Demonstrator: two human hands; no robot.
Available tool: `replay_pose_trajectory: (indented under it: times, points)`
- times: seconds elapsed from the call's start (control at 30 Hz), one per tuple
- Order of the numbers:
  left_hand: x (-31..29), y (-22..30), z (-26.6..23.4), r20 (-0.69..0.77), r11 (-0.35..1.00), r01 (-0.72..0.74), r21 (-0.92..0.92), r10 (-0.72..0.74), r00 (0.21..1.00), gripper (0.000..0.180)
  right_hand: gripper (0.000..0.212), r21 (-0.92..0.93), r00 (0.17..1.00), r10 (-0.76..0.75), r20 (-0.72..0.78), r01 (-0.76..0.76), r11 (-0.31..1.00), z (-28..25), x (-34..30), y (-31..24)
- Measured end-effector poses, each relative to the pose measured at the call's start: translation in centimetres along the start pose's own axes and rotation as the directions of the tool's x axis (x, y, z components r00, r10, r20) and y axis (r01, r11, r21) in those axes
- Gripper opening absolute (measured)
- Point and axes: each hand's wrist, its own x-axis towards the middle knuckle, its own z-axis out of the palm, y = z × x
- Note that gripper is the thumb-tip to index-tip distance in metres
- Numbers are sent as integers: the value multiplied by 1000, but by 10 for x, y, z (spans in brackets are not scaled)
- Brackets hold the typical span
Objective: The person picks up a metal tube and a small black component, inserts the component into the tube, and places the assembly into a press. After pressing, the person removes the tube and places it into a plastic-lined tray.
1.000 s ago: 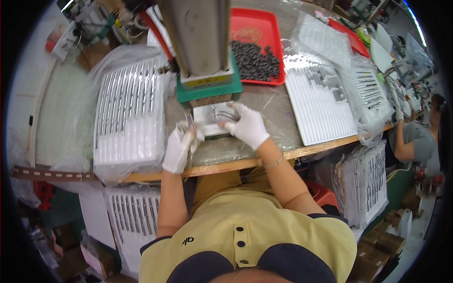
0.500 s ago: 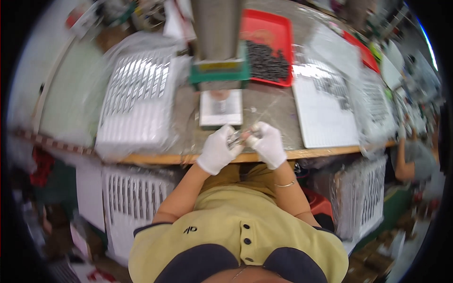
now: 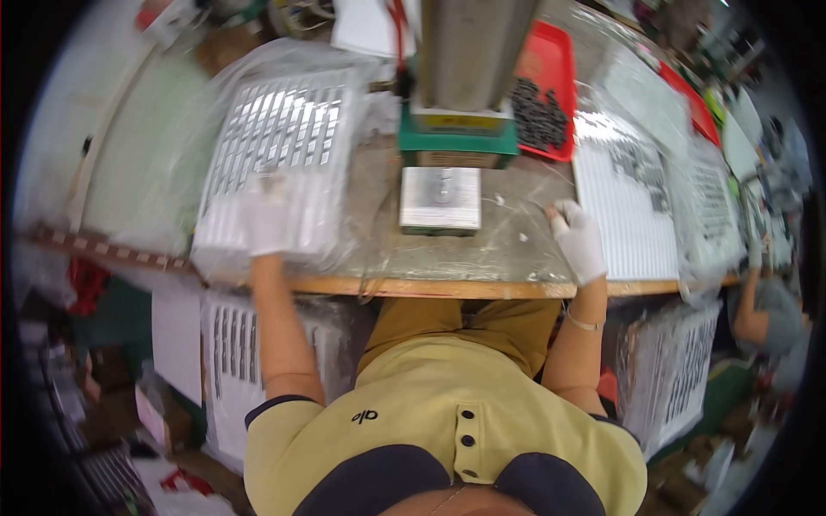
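Loose plastic wrap (image 3: 249, 64) beyond the left fingers could snag that glove, jogging the metal rods (image 3: 288, 120) lying just past the fingertips in the white tray (image 3: 318, 202). The left hand (image 3: 268, 222) reaches forward over it, too blurred to tell its opening or hold. The right hand (image 3: 578, 243) curls loosely, no held thing visible, how tightly I can't tell.

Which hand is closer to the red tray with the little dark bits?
Right. The right hand is on the near side of the red tray. The left hand is farther left, over the white grooved tray.
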Motion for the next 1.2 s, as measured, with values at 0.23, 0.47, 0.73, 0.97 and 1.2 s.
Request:
replay_pose_trajectory:
  times: [0.23,0.47,0.73,0.97,1.2]
  points:
    - [65,-52,3,46,902,-91,422,78,996,45,18,-324,950,12,-313,-119,939,-10,70,18]
    - [22,-37,-3,180,936,-8,-352,76,981,26,15,-503,942,-115,-316,-64,862,1,123,43]
    - [-93,70,9,500,640,229,-733,280,820,23,14,-634,971,-63,-232,-102,767,7,150,33]
    - [-115,126,60,475,643,149,-751,370,798,31,11,-168,940,-100,-327,46,985,-8,90,14]
    - [-129,164,60,451,687,15,-726,459,765,27,6,-22,936,-351,8,351,936,-5,-4,-43]
